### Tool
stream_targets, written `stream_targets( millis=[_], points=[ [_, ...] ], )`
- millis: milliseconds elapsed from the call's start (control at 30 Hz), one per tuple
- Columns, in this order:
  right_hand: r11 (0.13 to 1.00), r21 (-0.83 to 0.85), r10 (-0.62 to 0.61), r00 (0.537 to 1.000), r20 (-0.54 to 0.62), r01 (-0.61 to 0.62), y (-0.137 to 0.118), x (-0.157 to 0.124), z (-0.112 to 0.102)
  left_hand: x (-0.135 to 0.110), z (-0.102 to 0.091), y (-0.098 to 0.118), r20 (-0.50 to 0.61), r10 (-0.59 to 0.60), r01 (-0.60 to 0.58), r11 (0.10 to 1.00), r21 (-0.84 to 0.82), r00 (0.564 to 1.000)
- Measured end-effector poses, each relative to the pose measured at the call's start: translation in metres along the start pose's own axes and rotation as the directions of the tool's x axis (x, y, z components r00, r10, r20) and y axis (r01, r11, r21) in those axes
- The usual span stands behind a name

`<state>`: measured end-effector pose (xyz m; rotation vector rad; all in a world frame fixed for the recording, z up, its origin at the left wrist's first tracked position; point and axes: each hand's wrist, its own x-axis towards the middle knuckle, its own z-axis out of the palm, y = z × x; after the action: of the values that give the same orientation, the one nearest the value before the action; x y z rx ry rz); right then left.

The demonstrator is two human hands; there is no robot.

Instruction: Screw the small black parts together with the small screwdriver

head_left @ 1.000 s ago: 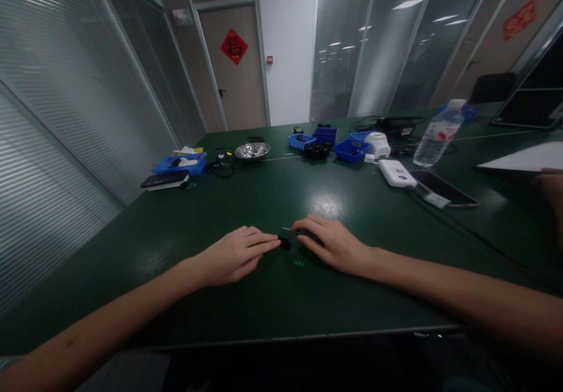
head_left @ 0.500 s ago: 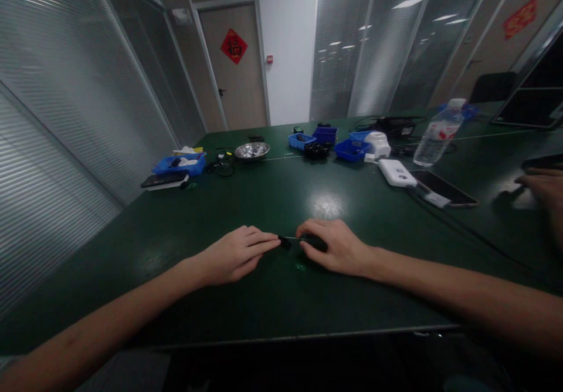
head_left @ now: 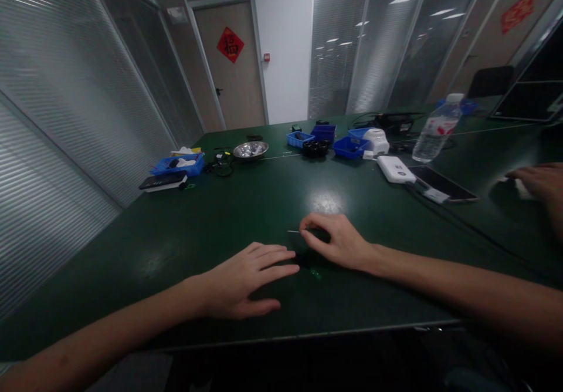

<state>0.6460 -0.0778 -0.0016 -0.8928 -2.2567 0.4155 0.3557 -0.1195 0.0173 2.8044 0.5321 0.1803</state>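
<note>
My right hand is closed around the dark handle of a screwdriver, whose thin metal shaft points left, just above the table. My left hand is open, its fingers stretched out and spread close to the table. By its fingertips lies a small dark piece, hard to make out against the dark green table. A small shiny green bit rests just right of and below that piece.
A white power bank, a phone and a water bottle stand or lie to the right. Farther back are a metal bowl and blue trays. Another person's hand is at the right edge.
My left hand has let go of the small dark piece, spread its fingers and come nearer. The screwdriver has lifted away from the piece. The green bit has shifted slightly right and nearer.
</note>
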Motion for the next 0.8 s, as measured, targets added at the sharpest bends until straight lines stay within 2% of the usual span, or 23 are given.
stream_targets(
  millis=[233, 433, 533, 667, 733, 800],
  points=[
    [1.0, 0.022, 0.011, 1.0, -0.001, -0.011, -0.001, 0.001, 0.0, 0.014, 0.001, 0.008, 0.054, 0.031, -0.032, 0.999, 0.015, 0.998],
    [1.0, 0.018, 0.008, 1.0, -0.007, -0.008, 0.0, 0.0, 0.001, 0.04, 0.007, 0.017, 0.02, 0.106, -0.107, 0.993, 0.053, 0.994],
    [1.0, 0.021, -0.004, 1.0, -0.006, 0.004, 0.0, 0.0, -0.001, 0.046, 0.008, 0.013, 0.004, 0.105, -0.105, 0.989, 0.101, 0.994],
    [1.0, 0.007, -0.019, 1.0, -0.013, 0.019, 0.001, -0.001, -0.001, 0.033, 0.001, -0.011, 0.002, 0.092, -0.091, 0.984, 0.156, 0.996],
    [1.0, 0.002, -0.026, 1.0, -0.016, 0.026, 0.002, -0.001, 0.0, 0.016, -0.006, -0.033, -0.01, 0.076, -0.073, 0.981, 0.18, 0.997],
    [1.0, 0.002, -0.027, 1.0, -0.008, 0.027, 0.003, 0.0, 0.0, -0.007, -0.014, -0.06, -0.053, 0.002, 0.009, 0.978, 0.208, 0.999]
  ],
)
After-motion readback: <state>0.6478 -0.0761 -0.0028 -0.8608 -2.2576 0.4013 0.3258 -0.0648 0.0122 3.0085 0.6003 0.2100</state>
